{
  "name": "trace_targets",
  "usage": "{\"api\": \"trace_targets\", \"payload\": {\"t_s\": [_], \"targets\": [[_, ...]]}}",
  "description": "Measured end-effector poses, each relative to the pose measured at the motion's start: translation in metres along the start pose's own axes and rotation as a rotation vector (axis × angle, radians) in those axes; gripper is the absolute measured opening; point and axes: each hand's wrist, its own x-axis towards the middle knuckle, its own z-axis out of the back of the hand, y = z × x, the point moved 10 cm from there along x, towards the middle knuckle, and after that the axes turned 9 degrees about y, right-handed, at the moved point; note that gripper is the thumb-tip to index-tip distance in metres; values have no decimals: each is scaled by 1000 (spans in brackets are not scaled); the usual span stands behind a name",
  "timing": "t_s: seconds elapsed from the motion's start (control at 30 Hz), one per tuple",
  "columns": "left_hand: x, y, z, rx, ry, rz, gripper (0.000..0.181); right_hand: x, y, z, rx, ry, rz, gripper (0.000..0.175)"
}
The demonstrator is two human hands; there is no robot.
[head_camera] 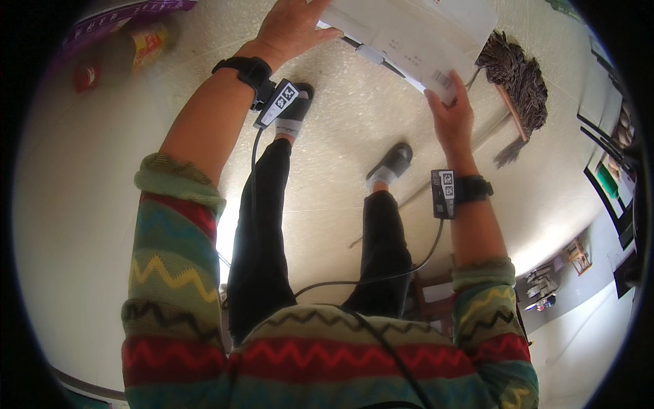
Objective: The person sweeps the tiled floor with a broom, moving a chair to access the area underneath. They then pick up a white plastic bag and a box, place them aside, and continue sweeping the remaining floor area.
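A white flat box or carton (409, 41), bearing print and a barcode, is held up at the top of the head view. My left hand (301, 30) grips its left end, partly cut off by the picture's top edge. My right hand (452, 112) pinches its lower right corner between thumb and fingers. Along the near edge, between the hands, run a dark strip and a small white tab (370, 53). Each wrist wears a black strap with a small cabled device, the left one (278, 102) and the right one (443, 194). What the carton holds is hidden.
A dark string mop (516, 76) lies on the floor right of the carton. At the upper left are a blurred bottle with a red cap (87, 75) and a purple printed package (117, 20). A black-framed rack (608, 179) stands far right, with a small wooden stool (578, 255) below.
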Motion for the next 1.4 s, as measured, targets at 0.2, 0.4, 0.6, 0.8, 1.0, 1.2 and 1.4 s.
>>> {"api": "trace_targets", "payload": {"t_s": [0.2, 0.4, 0.6, 0.8, 1.0, 1.2, 1.4], "targets": [[-9, 8, -17, -79, -12, 8, 72, -3, -16, -5, 26, 3, 5, 63], [-13, 8, -31, 82, -21, 9, 73, -2, -35, -23, 111, 21, 6, 61], [-16, 15, -50, 54, -71, 105, 71, -2, -59, -40, 385, 81, -227, 63], [-16, 5, -39, 181, -177, 106, 62, 2, -64, -37, 518, 31, -304, 65], [-8, 1, -43, 235, -95, 122, 70, 10, -44, -26, 96, -24, -113, 72], [-6, 6, -48, 36, -80, 129, 72, 13, -52, -28, -1, 17, -167, 74], [1, 1, -50, -24, -44, 102, 71, 14, -55, -28, 86, -25, -134, 76]]}}
